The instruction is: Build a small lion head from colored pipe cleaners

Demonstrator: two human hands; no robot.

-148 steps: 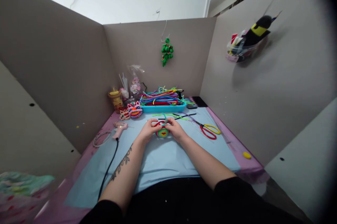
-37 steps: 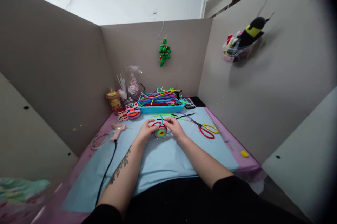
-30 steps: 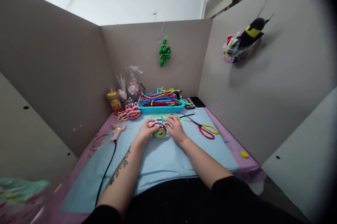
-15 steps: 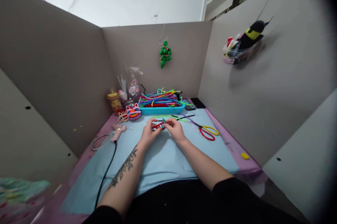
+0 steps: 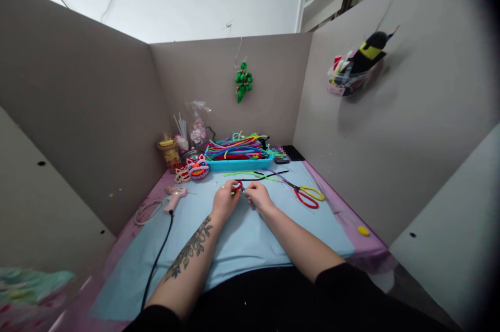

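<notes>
My left hand (image 5: 225, 202) is closed around a small red pipe-cleaner piece (image 5: 238, 185), most of it hidden by the fingers. A bit of teal pipe cleaner (image 5: 242, 189) sticks out of it to the right. There my right hand (image 5: 258, 196) pinches with thumb and forefinger at the teal end. Just beyond the hands lie a black pipe cleaner and a bright green pipe cleaner (image 5: 244, 173). To the right, scissors (image 5: 307, 195) with one red and one yellow handle rest on the blue cloth (image 5: 253, 243).
A blue tray (image 5: 240, 165) heaped with coloured pipe cleaners stands at the back, with a phone (image 5: 282, 155) beside it. Finished lion-like faces (image 5: 198, 167) sit at its left. A pink glue gun (image 5: 175, 199) with a black cord lies on the left. Grey panels enclose the table.
My left hand has rolled over the red piece, which now stands more upright and is more covered. My right hand has shifted slightly down and stays at the teal end.
</notes>
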